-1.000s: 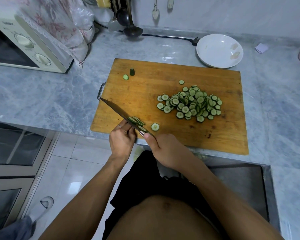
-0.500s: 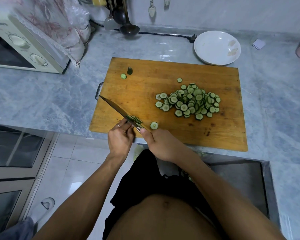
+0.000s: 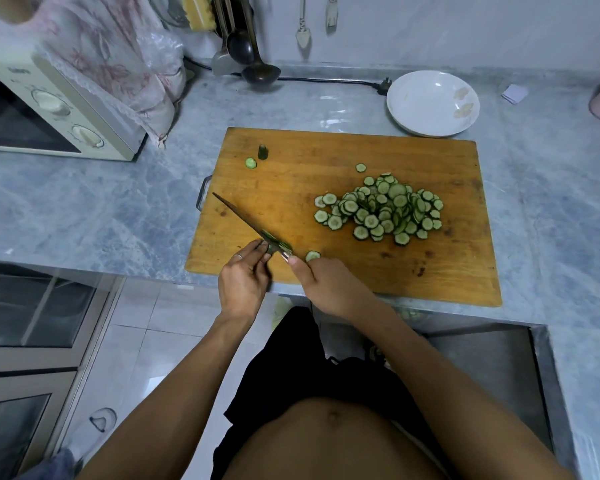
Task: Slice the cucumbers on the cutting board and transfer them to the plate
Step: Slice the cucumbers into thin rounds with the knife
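Green cucumber slices (image 3: 381, 211) heaped on wooden cutting board (image 3: 430, 271); white plate (image 3: 430, 109) just beyond.
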### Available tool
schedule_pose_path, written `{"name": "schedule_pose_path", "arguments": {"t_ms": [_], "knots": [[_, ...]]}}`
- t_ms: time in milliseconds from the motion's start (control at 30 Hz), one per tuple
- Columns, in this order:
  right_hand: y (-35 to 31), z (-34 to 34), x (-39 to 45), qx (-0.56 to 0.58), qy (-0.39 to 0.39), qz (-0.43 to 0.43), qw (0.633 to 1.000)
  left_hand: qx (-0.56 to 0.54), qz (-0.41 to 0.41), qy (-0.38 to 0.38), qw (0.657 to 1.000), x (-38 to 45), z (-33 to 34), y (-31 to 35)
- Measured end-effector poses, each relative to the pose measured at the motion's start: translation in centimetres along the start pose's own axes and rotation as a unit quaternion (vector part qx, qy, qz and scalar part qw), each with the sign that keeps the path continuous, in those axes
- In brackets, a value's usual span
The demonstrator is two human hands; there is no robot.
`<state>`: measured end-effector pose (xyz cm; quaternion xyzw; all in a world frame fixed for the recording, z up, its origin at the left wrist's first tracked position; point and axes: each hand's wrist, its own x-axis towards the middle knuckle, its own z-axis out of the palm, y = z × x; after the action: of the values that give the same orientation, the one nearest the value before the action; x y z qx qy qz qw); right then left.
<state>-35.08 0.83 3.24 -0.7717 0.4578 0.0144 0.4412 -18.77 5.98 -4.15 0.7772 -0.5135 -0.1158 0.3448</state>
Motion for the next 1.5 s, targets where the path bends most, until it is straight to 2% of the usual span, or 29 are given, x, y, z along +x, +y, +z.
{"name": "schedule_pose_path", "arguments": {"t_ms": [167,267,334,401,467,634,768,1001,1101,1235,1302,1402,1502], "knots": [[0.6,-2.7,-1.3,-0.056,0.035,-0.049,0.997,-0.015,-0.009,0.011,1.000,0.8,-1.1,0.4],[1.6,-4.7,-2.2,-0.075,0.062,-0.050,0.994,-0.066,0.013,0.102,0.992,1.0,-2.3,2.1],[2.6,-5.4,-2.5,-0.114,0.082,-0.032,0.990,-0.094,0.073,0.146,0.982,1.3,-3.1,4.1],[3.3,-5.6,-2.6,-0.173,0.092,-0.009,0.981,-0.099,0.142,0.103,0.980,1.9,-3.3,5.9],[3.8,-5.8,-2.8,-0.207,0.104,-0.005,0.973,-0.086,0.180,-0.005,0.980,2.8,-2.8,7.1],[5.1,-6.2,-4.0,-0.264,0.126,-0.017,0.956,0.031,0.176,-0.191,0.965,6.1,-1.6,9.1],[5.9,-6.3,-4.7,-0.279,0.141,-0.011,0.950,0.088,0.195,-0.279,0.936,7.7,-0.6,11.5],[6.4,-6.3,-5.2,-0.275,0.152,0.006,0.949,0.114,0.162,-0.354,0.914,10.9,2.5,13.6],[6.5,-6.0,-5.6,-0.273,0.155,-0.001,0.949,0.111,0.147,-0.334,0.924,11.9,3.8,14.0],[6.9,-5.7,-5.7,-0.267,0.165,-0.008,0.949,0.130,0.126,-0.242,0.953,12.1,4.8,14.1],[7.0,-5.7,-5.8,-0.265,0.169,-0.004,0.949,0.099,0.140,-0.211,0.962,11.7,4.6,14.0],[7.1,-5.7,-6.0,-0.272,0.171,-0.002,0.947,0.043,0.183,-0.257,0.948,10.7,4.1,13.8],[7.0,-5.9,-6.2,-0.287,0.173,-0.015,0.942,0.083,0.189,-0.282,0.937,10.2,4.5,14.0]]}}
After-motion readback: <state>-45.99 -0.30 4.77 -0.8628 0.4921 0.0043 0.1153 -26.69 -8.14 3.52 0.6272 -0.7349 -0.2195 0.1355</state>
